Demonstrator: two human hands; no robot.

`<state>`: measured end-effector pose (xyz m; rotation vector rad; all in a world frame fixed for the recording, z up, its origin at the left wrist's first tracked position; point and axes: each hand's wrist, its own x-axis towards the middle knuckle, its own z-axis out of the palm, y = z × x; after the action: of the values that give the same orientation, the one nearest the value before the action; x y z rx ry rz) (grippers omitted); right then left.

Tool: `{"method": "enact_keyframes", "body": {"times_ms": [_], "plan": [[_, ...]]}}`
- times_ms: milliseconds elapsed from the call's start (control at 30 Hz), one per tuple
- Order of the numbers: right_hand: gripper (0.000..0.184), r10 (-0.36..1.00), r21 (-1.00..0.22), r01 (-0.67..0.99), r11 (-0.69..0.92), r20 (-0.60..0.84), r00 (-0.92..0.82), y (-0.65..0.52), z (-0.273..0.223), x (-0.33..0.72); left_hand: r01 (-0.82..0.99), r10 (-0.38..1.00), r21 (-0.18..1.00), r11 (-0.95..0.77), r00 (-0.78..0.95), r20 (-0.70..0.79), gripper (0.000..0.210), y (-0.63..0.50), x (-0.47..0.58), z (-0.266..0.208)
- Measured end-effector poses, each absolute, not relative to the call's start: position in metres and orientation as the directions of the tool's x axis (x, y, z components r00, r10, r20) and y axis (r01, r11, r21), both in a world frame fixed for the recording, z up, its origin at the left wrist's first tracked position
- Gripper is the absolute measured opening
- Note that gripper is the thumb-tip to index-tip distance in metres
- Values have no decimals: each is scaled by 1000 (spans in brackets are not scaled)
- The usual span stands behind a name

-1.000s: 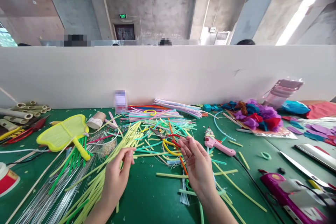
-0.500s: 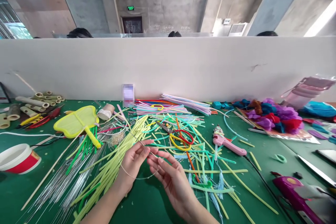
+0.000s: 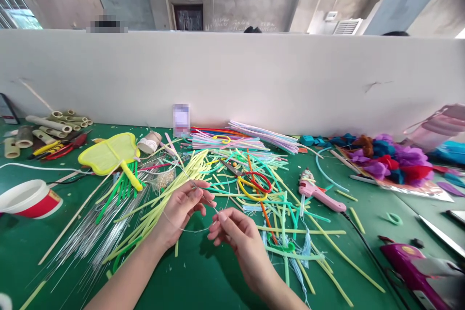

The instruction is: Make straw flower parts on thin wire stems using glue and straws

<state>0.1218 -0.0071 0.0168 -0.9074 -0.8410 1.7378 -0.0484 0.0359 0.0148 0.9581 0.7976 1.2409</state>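
Observation:
A thin wire (image 3: 194, 231), bent into a wide loop, hangs between my two hands above the green table. My left hand (image 3: 178, 213) pinches it between thumb and index finger, with the other fingers loosely curled. Just to the right and a little lower, my right hand (image 3: 238, 235) pinches another part of the wire near its thumb tip. A gap shows between the two hands. Behind them lie light-green fuzzy stems (image 3: 196, 164) and scissors (image 3: 254, 184) with red and yellow handles. To the left, several straight metal wires (image 3: 87, 232) are spread on the table.
A pink glue gun (image 3: 319, 194) with a black cord lies right; a purple tool (image 3: 410, 261) is nearer. Left are a yellow mesh butterfly shape (image 3: 109, 152), a paper cup (image 3: 32, 198) and bamboo pieces (image 3: 54, 126). A white partition (image 3: 232, 77) stands behind the table.
My hands have moved apart, the left one slightly left and up, the right one turning to a pinch on the wire. The camera view has tilted down.

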Motion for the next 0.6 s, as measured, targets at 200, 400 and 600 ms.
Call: {"method": "enact_keyframes", "body": {"times_ms": [200, 400, 600], "plan": [[34, 971, -883, -425, -200, -120, -208, -9, 20, 123, -447, 971, 890, 89, 238, 23, 23, 35, -49, 12], [43, 954, -902, -371, -222, -121, -276, -8, 19, 119, -493, 981, 867, 77, 193, 22, 23, 36, -51, 13], [50, 1000, -960, 279, 3, 1, -10, 18, 40, 177, -550, 984, 830, 97, 178, 2, 24, 39, -53, 15]]}}
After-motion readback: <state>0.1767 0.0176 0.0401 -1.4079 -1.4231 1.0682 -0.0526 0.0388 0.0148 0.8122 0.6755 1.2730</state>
